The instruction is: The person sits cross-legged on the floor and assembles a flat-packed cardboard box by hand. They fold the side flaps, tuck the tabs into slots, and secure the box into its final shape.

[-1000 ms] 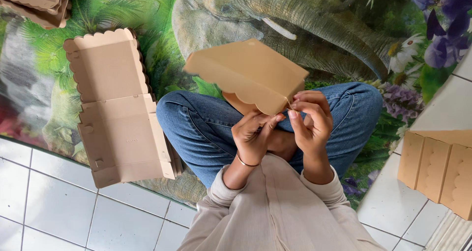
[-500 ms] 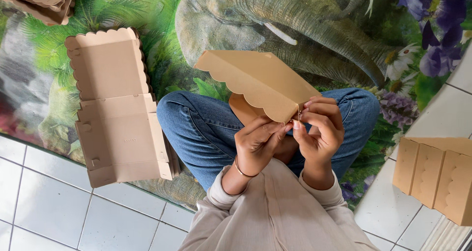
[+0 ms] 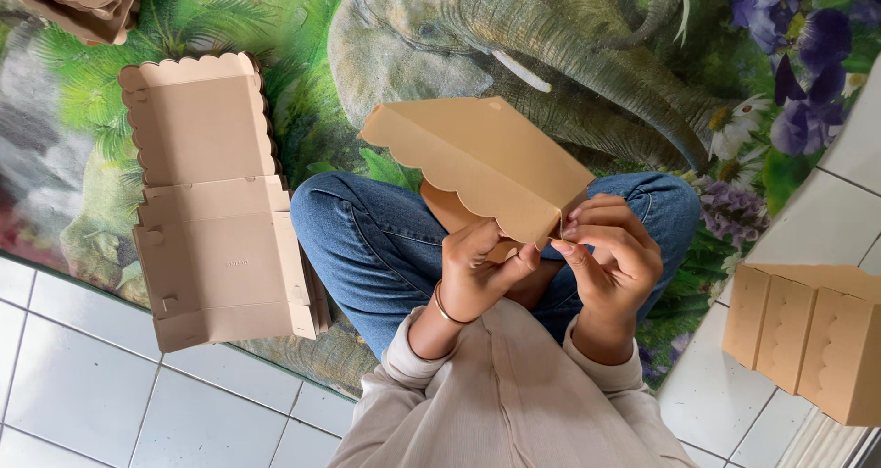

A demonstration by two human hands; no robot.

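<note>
a person sits cross-legged on a mat (image 3: pixel 229 9) printed with an elephant, green foliage and purple flowers, in blue jeans and a light beige top, seen from above. both hands are raised over the lap around a half-folded tan cardboard box (image 3: pixel 482 161) with a scalloped edge. the box is held in the air above the knees, tilted, its broad panel facing up and its near right corner pointing toward the hands.

the left hand (image 3: pixel 479 271), with a thin bangle on the wrist, is curled under the box's lower edge, its fingers closed on a rounded flap beneath the panel. the right hand (image 3: pixel 610 252) is pinched shut on the box's near corner, thumb and fingertips pressed together on the cardboard seam. so each grip is closed on the box, one below and one at the corner.

on the mat to the person's left lies a flat unfolded box blank (image 3: pixel 211 202), the same tan colour, its scalloped end pointing away and its side flaps partly raised; it seems to rest on more blanks beneath it. at the top left corner of the view sits a stack of folded boxes (image 3: pixel 73 0), only partly in view. to the right, on the white floor tiles (image 3: pixel 83 395) beyond the mat's edge, stands a row of finished boxes (image 3: pixel 808 335) set close side by side, their scalloped fronts showing.
</note>
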